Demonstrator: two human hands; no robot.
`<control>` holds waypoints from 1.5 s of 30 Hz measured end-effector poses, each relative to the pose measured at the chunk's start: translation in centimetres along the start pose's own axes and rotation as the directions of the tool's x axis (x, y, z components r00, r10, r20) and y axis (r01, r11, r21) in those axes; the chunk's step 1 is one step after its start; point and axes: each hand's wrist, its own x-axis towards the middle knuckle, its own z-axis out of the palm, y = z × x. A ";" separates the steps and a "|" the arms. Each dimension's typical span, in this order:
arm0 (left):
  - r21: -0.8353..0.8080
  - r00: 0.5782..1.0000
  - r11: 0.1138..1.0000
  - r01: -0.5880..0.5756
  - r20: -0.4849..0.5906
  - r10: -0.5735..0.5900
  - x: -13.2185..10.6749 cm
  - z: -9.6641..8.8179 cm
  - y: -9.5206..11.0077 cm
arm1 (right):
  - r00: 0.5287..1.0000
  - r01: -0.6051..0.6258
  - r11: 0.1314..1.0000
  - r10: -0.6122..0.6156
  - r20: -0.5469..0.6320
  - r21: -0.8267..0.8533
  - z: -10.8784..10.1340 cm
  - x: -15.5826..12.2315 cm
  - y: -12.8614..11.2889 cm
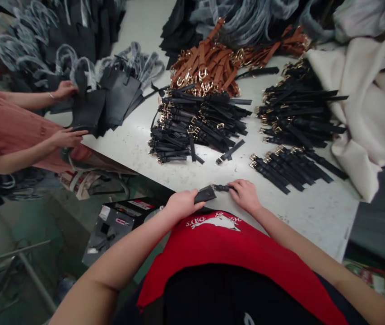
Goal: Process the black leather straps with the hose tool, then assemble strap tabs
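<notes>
My left hand [183, 204] is closed around a flat black leather piece [206, 194] at the table's near edge. Fingers and thumb of my right hand [245, 195] pinch the end of a short black buckle strap [222, 188]. The strap's metal buckle meets the tip of the black piece; whether the two are joined I cannot tell. Just beyond my hands lies a single black buckle strap [230, 152]. To the right of it is a row of black buckle straps [282, 169], laid side by side with gold buckles toward the far left.
Piles of black straps [195, 124] and brown straps [209, 63] cover the table [138, 144] farther back. Cream cloth [358, 108] hangs over the right side. At left, a co-worker's hands [67, 137] hold a black leather panel [89, 108]. A dark box [111, 230] stands below the edge.
</notes>
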 end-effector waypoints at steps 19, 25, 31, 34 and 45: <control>0.033 1.000 0.999 -0.005 -0.012 0.006 3.6 -0.7 5.6 | 1.000 -0.010 1.000 0.010 0.002 -0.007 0.8 0.1 0.4; 0.095 0.999 0.995 0.044 0.018 -0.046 1.8 -0.4 3.6 | 1.000 0.026 0.999 -0.026 -0.006 0.021 0.3 -0.1 0.3; 0.116 0.999 0.993 0.034 -0.004 -0.034 1.9 -0.2 5.3 | 0.998 0.063 0.997 -0.063 0.003 0.039 0.2 -0.2 0.1; 0.126 0.999 0.992 0.033 0.011 -0.035 2.4 -0.7 6.0 | 0.997 0.074 0.996 -0.074 -0.004 0.059 0.0 -0.4 0.3; 0.186 0.998 0.982 -0.040 0.059 0.030 4.1 -1.7 9.2 | 0.998 0.023 0.995 -0.018 -0.054 0.100 1.0 -0.1 1.3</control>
